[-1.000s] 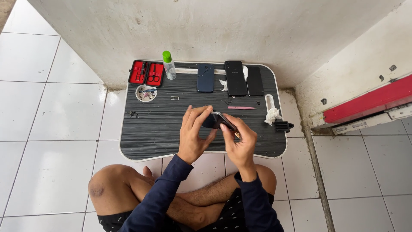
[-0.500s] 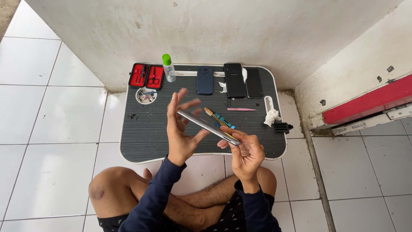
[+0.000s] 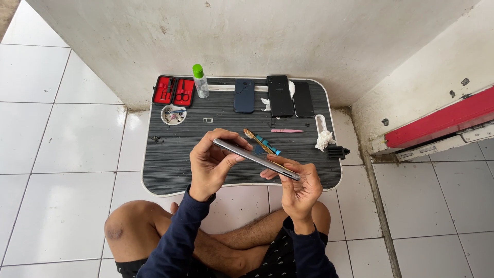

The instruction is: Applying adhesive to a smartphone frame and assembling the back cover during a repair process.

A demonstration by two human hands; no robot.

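left hand: my left hand (image 3: 208, 164) is pinched on the upper-left end of the phone (image 3: 256, 158), fingers curled over the top edge and thumb underneath, so it's closed on it, not loose.

right hand: my right hand (image 3: 299, 186) has the lower-right end clamped between thumb and fingers. It's also got the little brush (image 3: 261, 142) with the teal handle tucked in, bristles poking up and away from me behind the phone.

where the phone is: lifted clear above the grey ribbed lap table (image 3: 170, 170), held edge-on to me and slanting down from left to right.

what changed: a second ago both hands were low over the table, bunched around the phone. Half a second ago it had come up and turned edge-on. Now it's a bit higher and closer to me, same tilt. My read is I've paused the brushing to eyeball the side of it.

packages and such: red open tool case (image 3: 174, 90) at the back-left corner, clear bottle with a green cap (image 3: 199, 81) right beside it, small round dish of bits (image 3: 173, 114) just in front of the case.

other stuff: blue phone (image 3: 244, 96) and two black phones (image 3: 280, 96) lined up along the back edge, pink tweezers (image 3: 288, 131) near the middle, crumpled white tissue (image 3: 324, 139) toward the right edge.

labels: can't make out any print from here.
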